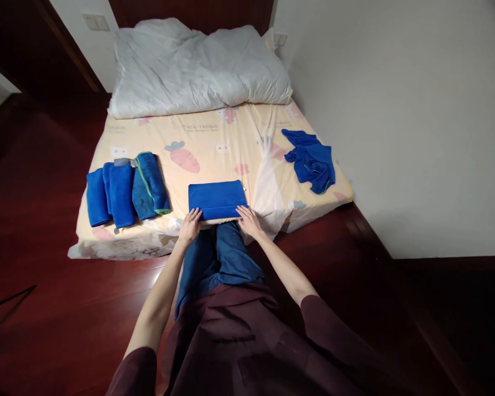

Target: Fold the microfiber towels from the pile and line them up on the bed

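A blue towel (216,195), folded into a neat rectangle, lies at the front edge of the bed. A narrow strip runs along its near side, marked off by a fold line. At the near left corner my left hand (190,224) has its fingers over the edge of the cloth. My right hand (248,220) grips the near right corner in the same way. Both thumbs are mostly hidden. A small pale tag sticks out at the towel's right side.
Several folded blue and teal towels (121,192) lie in a row on the left. A crumpled blue cloth (311,159) rests near the bed's right edge. A white quilt (198,69) is heaped at the headboard. The patterned bed sheet (206,129) is wrinkled right of centre.
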{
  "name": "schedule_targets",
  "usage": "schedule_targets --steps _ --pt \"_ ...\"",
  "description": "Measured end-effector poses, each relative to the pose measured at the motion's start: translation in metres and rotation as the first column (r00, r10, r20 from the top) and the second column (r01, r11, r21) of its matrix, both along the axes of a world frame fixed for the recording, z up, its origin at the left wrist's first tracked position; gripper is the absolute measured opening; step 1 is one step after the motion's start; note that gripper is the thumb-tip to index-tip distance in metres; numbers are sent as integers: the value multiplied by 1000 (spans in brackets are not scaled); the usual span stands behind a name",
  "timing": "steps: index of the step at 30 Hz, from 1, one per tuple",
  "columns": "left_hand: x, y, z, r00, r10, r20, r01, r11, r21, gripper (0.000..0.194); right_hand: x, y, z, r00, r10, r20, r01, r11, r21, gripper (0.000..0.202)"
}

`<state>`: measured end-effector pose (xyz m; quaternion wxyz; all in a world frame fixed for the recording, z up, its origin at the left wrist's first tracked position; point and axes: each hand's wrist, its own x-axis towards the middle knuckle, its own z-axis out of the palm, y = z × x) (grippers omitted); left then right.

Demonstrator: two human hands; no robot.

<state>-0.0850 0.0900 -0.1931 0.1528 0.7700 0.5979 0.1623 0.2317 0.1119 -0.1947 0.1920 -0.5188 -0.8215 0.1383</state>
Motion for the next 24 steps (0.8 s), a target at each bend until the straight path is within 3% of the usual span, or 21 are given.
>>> schedule_targets --steps 7,14,19,24 --pt "4 3 -1 997 35 -68 -36 999 -19 69 5 12 -3 998 -20 56 22 999 -25 61" --pt "8 22 17 993 41 -107 -47 997 -54 62 -1 27 9 995 -82 60 87 992 -89 58" --pt "-6 19 29 980 -51 -194 41 998 -56 55 3 29 18 994 -91 65 98 988 -119 54" --pt "-23 4 30 961 -79 -267 62 995 -73 52 18 21 21 997 -16 72 26 991 -133 48"
